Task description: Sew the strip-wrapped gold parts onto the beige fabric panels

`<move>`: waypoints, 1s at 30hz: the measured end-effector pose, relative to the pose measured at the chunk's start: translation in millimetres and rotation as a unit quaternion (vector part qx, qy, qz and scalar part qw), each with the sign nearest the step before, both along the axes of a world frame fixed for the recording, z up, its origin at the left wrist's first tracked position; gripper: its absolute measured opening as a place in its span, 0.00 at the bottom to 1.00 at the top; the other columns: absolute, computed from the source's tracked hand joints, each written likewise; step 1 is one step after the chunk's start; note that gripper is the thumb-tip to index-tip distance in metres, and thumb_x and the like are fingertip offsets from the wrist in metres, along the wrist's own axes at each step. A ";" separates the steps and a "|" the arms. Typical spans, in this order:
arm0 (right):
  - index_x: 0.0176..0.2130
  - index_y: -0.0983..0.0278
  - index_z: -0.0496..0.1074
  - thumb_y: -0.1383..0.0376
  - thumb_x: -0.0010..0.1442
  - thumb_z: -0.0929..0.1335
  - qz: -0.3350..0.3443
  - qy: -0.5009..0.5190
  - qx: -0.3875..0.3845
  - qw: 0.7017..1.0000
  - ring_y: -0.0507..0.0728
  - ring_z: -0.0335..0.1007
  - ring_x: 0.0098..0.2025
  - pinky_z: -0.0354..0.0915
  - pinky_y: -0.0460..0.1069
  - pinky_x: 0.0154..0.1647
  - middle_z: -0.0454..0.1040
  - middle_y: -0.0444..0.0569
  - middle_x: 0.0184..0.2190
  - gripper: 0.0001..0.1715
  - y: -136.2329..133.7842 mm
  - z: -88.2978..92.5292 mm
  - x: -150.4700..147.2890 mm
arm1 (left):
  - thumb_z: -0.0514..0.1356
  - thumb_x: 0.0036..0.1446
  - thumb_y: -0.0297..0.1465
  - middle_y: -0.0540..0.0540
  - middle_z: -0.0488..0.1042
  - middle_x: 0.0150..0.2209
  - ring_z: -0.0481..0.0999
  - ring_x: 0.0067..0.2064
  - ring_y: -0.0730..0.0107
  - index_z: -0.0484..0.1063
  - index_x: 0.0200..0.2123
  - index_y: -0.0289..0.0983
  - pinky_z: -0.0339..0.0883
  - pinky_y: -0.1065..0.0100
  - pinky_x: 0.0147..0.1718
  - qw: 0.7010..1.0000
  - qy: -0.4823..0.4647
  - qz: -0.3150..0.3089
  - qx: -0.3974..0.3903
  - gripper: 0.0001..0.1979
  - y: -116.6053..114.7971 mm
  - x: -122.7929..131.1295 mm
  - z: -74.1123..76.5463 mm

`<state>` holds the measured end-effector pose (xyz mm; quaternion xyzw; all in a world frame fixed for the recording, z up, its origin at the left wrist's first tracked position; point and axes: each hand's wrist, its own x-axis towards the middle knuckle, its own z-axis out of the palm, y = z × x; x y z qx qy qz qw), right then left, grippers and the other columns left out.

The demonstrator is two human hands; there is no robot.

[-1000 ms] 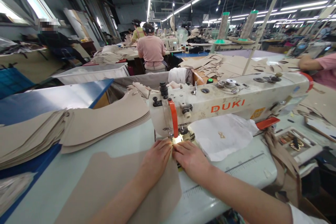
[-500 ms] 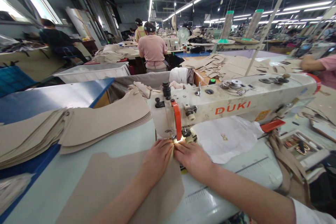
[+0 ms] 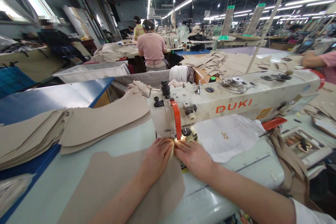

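Nearest the camera, a tan fabric panel (image 3: 115, 185) lies flat on the pale bench (image 3: 47, 189), its far edge reaching the needle area of the sewing machine (image 3: 231, 105). The left hand (image 3: 157, 157) rests palm down on the panel, forearm running in from lower left, fingers (image 3: 168, 145) closed together and pressing the cloth edge just before the lit presser foot. The right hand (image 3: 193, 157) lies beside it, forearm entering from lower right, fingers narrow and pinching the same edge; the two sets of fingertips touch or nearly touch at the seam line. Whether a second layer sits folded under them cannot be told.

Judged from this pose, the step is guiding the edge under the needle. It is done well by keeping both layers aligned, feeding evenly with light flat pressure, and holding fingertips clear of the needle behind the orange guard (image 3: 177, 119).

Right of the needle lies a white paper sheet (image 3: 228, 136); left, on the bench, a stack of cut tan pieces (image 3: 78, 126). Beyond the machine, more cut pieces (image 3: 225, 63) cover another bench, and a seated person in a pink shirt (image 3: 152, 49) works with back turned.
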<state>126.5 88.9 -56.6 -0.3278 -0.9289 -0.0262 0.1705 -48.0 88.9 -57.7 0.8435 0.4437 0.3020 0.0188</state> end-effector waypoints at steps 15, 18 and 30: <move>0.37 0.67 0.72 0.69 0.63 0.67 0.029 0.005 0.008 1.000 0.57 0.68 0.43 0.63 0.51 0.45 0.75 0.52 0.41 0.03 -1.8 -0.5 4.8 | 0.44 0.65 0.25 0.39 0.77 0.46 0.75 0.50 0.64 0.72 0.45 0.31 0.71 0.63 0.50 0.994 0.110 0.019 0.016 0.17 -10.3 -5.0 -7.6; 0.37 0.67 0.72 0.69 0.61 0.68 0.027 0.003 0.008 1.000 0.58 0.68 0.44 0.63 0.51 0.45 0.75 0.51 0.41 0.03 -1.6 -0.5 4.7 | 0.43 0.65 0.25 0.38 0.76 0.47 0.74 0.51 0.63 0.71 0.46 0.29 0.70 0.64 0.51 0.992 0.127 0.013 0.018 0.18 -10.3 -4.9 -7.0; 0.37 0.68 0.72 0.70 0.62 0.67 0.012 -0.017 0.004 1.000 0.58 0.68 0.43 0.63 0.52 0.41 0.75 0.52 0.41 0.03 0.7 1.1 2.8 | 0.45 0.62 0.24 0.37 0.76 0.47 0.73 0.52 0.61 0.71 0.46 0.32 0.68 0.61 0.52 0.990 0.142 0.008 0.020 0.17 -6.7 -6.5 -10.3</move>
